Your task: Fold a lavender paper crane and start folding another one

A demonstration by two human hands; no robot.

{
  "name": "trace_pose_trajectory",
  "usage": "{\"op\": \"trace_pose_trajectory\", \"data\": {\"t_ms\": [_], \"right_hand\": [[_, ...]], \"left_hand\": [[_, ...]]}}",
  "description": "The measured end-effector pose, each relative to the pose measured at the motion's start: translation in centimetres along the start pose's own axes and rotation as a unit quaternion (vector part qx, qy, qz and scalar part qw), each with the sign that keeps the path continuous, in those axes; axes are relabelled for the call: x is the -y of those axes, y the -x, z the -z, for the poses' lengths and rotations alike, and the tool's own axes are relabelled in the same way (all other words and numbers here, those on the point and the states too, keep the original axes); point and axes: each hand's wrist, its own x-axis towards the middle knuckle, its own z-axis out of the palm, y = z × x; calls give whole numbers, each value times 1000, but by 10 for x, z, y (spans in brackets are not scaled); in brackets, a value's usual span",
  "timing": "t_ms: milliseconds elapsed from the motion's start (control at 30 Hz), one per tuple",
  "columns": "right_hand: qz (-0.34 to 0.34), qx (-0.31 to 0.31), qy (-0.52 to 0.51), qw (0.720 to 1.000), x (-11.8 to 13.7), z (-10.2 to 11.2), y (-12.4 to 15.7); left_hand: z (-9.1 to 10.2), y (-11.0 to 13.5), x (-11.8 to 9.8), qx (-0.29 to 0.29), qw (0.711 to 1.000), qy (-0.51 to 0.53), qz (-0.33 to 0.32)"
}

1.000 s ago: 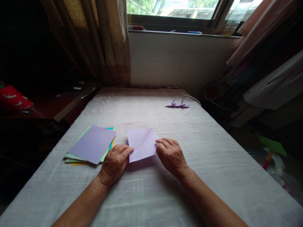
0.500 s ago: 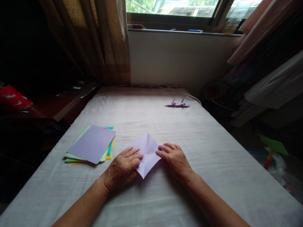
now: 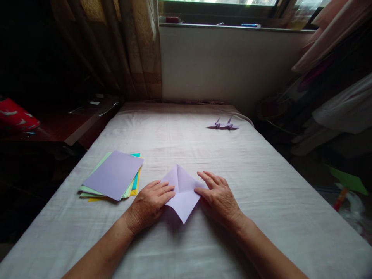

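A light purple square sheet of paper (image 3: 180,199) with crossing creases lies between my hands, one corner toward me and slightly raised over its shadow. My left hand (image 3: 151,199) holds its left corner, fingers on top and the thumb hidden. At the right corner, my right hand (image 3: 219,197) has its thumb on the paper and its fingers stretched beyond, with the corner between them. To the left lies a stack of colored paper (image 3: 114,175), purple on top, with green, blue and yellow edges showing.
A white sheet covers the bed-like surface (image 3: 162,135). Folded purple paper figures (image 3: 223,124) stand at its far right. A dark wooden desk (image 3: 62,128) with a red patterned item (image 3: 16,118) is at the left. Clothes (image 3: 345,104) hang at the right.
The paper has turned a little, its near corner shifting right and its far corner left. My right hand's fingers have spread from the thumb. The view has tilted slightly down.
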Motion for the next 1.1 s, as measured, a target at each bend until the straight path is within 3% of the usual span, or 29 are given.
{"op": "trace_pose_trajectory", "data": {"t_ms": [133,300,467,633,733,933,1100], "right_hand": [[-24,8,-42,999,-5,-3,3],[-64,12,-127,990,-7,-1,1],[-128,36,-157,979,-5,1,-9],[-146,64,-140,977,-5,-1,-16],[-138,69,-129,979,-6,-4,-17],[-139,-10,-133,981,-6,-17,-13],[-150,-51,-128,979,-4,-24,-11]], "left_hand": [[3,2,0,-39,998,29,27],[0,0,5,-115,981,74,139],[-5,-6,5,-165,973,16,158],[-2,-11,-10,-120,987,-77,68],[-3,-15,-23,-61,996,-52,25],[-11,-14,-32,26,999,-10,21],[-14,-9,-32,52,998,-9,36]]}}
